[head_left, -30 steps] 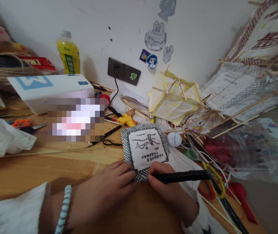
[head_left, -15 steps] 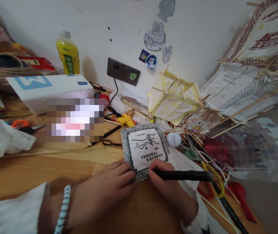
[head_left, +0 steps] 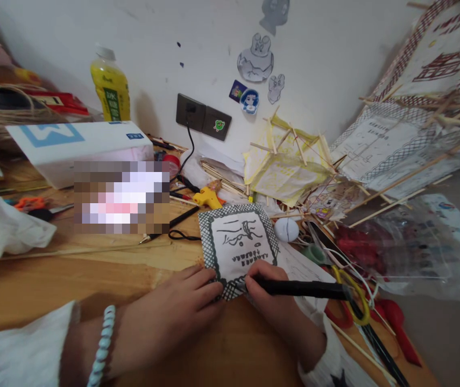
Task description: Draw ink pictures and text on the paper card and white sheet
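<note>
A square paper [head_left: 235, 236] with a dark drawing, rows of lettering and a crosshatched border lies on the wooden table in front of me. My left hand [head_left: 185, 298] rests flat at its lower left, fingers stretched out with their tips on the paper's edge. In my right hand [head_left: 272, 298] is a black pen [head_left: 306, 288], pinched between thumb and fingers, its tip at the border along the near edge. Beneath and to the right of the drawn paper sits another white sheet [head_left: 304, 266] with faint lines.
Yellow-handled scissors [head_left: 354, 301] and a white ball [head_left: 287, 229] are on the right. Stick-and-paper lanterns [head_left: 286, 166] stand behind. A yellow glue gun [head_left: 209, 197], a white box [head_left: 80, 145], a drink bottle [head_left: 111, 86] and crumpled tissue [head_left: 9, 228] lie beyond and left.
The whole view has shifted very slightly. The pen tip has moved a little along the near border; my left hand holds its place on the paper.
</note>
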The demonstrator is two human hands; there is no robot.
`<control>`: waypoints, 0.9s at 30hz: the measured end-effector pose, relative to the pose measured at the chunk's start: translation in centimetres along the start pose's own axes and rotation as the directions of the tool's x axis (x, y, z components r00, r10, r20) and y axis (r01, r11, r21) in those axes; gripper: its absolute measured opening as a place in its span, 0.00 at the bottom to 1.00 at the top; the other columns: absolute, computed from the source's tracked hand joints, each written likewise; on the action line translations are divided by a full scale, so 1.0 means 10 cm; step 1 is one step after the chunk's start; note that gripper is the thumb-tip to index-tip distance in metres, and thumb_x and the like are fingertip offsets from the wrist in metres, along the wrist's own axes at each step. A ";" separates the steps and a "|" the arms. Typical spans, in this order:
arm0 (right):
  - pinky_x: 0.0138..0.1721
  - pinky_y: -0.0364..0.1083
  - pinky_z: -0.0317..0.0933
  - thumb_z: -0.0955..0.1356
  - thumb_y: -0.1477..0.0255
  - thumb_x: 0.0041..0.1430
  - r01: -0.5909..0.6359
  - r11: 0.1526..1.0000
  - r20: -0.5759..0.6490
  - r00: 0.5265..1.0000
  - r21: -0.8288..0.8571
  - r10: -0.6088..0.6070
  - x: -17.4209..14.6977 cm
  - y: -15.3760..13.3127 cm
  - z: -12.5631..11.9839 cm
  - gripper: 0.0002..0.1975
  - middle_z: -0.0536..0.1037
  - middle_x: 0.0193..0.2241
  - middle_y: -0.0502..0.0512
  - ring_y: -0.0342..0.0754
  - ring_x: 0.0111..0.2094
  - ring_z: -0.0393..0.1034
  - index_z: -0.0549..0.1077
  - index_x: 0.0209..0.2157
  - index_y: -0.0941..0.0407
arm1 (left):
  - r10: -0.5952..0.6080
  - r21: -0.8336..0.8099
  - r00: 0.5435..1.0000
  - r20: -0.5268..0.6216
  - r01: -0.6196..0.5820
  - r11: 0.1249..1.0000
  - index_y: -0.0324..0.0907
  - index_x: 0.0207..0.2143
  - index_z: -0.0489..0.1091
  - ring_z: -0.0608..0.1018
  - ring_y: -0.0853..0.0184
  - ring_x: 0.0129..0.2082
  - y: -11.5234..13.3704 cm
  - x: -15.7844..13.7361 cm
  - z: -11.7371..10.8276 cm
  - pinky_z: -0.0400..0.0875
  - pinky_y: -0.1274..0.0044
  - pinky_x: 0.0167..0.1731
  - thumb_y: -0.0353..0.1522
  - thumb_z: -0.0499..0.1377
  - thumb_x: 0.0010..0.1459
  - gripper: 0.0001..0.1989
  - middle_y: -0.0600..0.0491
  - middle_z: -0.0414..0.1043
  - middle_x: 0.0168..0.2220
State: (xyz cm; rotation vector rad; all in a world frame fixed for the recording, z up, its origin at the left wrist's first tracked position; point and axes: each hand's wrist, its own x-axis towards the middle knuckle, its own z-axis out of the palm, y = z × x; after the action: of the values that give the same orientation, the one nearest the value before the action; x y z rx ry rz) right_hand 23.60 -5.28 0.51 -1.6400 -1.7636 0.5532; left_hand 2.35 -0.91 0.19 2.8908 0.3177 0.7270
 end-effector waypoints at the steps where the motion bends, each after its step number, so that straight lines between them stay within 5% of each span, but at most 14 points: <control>1: 0.23 0.41 0.52 0.63 0.75 0.49 0.002 1.000 -0.008 1.000 0.007 -0.002 0.00 0.01 -0.01 0.07 0.67 0.17 0.47 0.43 0.21 0.60 0.63 0.19 0.55 | -0.001 0.000 1.000 -0.003 0.001 1.000 0.44 0.37 0.71 0.69 0.61 0.38 0.00 0.00 0.00 0.64 0.70 0.43 0.27 0.45 0.66 0.14 0.51 0.71 0.37; 9: 0.25 0.42 0.55 0.63 0.75 0.49 0.095 0.995 0.128 0.987 0.043 -0.100 -0.03 -0.07 -0.09 0.06 0.69 0.18 0.48 0.44 0.22 0.63 0.66 0.20 0.55 | -0.019 0.058 0.999 0.025 0.018 0.998 0.42 0.28 0.68 0.67 0.61 0.36 0.00 -0.03 0.00 0.62 0.70 0.38 0.28 0.46 0.66 0.16 0.51 0.70 0.36; 19: 0.26 0.42 0.58 0.64 0.75 0.50 0.151 0.987 0.170 0.973 0.051 -0.157 -0.03 -0.05 -0.05 0.06 0.72 0.20 0.48 0.44 0.23 0.66 0.68 0.22 0.54 | -0.012 0.041 1.000 0.008 0.012 0.999 0.42 0.39 0.70 0.68 0.60 0.38 0.00 -0.02 0.02 0.64 0.68 0.42 0.27 0.46 0.66 0.13 0.49 0.71 0.37; 27: 0.26 0.41 0.57 0.64 0.74 0.51 0.177 0.984 0.141 0.975 -0.030 -0.171 -0.03 -0.03 -0.04 0.06 0.72 0.19 0.48 0.44 0.23 0.65 0.68 0.21 0.55 | -0.066 0.032 0.996 0.061 0.064 0.997 0.42 0.34 0.71 0.70 0.60 0.38 0.02 -0.01 -0.01 0.65 0.69 0.41 0.28 0.46 0.66 0.14 0.51 0.71 0.38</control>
State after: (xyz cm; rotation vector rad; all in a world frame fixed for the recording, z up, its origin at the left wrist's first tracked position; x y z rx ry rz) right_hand 23.66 -5.68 0.90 -1.4861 -2.0097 0.5622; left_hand 2.26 -1.12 0.33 2.9093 0.4162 0.6267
